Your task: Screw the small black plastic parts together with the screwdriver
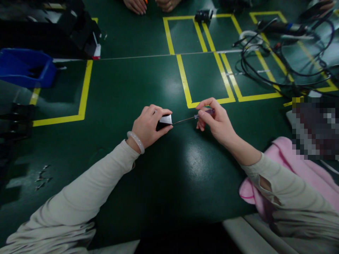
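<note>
Green work surface (127, 91) extends beneath and around both hands, marked with yellow tape: one outline (85, 91) to the left of the left hand, several (184, 79) ahead and to the right of the right hand. One bulk of dark equipment (53, 31) stands beyond the left hand, on its left. Black cables (288, 85) lie looped beyond the right hand, to its right; their number cannot be told. One pink cloth (283, 151) lies beside the right forearm. One blue bin (45, 74) sits far to the left of the left hand. Two hands of another person, one (135, 4) and another (168, 3), appear at the far side, cut by the view; their grip cannot be told. Left hand (148, 125), one pale bracelet (136, 141) at its wrist, grasps one small black-and-white part (165, 120) between thumb and fingers. Right hand (218, 121) grasps one screwdriver (196, 116) by its handle, the shaft pointing left and its tip at the part's near right corner. One black cylindrical item (202, 16) lies well ahead of both hands. Several metal screws (40, 176), too small to count reliably, lie scattered left of the left forearm.
</note>
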`<state>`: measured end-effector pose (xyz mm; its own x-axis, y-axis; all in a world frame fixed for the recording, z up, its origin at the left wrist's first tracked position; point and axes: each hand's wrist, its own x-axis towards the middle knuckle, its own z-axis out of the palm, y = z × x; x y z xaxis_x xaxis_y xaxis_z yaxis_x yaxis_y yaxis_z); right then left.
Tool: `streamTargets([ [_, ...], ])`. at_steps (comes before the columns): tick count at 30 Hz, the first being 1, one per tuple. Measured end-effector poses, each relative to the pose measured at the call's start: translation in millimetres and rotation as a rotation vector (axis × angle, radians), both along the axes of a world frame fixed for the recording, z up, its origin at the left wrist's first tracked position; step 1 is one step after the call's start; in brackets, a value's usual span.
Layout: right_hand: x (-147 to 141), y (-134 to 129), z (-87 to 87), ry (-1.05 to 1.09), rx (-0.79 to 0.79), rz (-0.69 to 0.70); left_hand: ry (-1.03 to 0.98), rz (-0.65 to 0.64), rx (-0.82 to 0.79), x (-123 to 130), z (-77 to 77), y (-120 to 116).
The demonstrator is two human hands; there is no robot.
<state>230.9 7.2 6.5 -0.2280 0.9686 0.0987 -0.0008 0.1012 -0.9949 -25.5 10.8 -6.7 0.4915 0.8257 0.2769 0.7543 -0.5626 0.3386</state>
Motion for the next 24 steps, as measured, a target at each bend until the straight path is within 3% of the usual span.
streamTargets([
  [24,0.0,0.2,-0.3,-0.044,-0.005,-0.006,-0.001,-0.007,-0.008,-0.5,0.9,0.2],
])
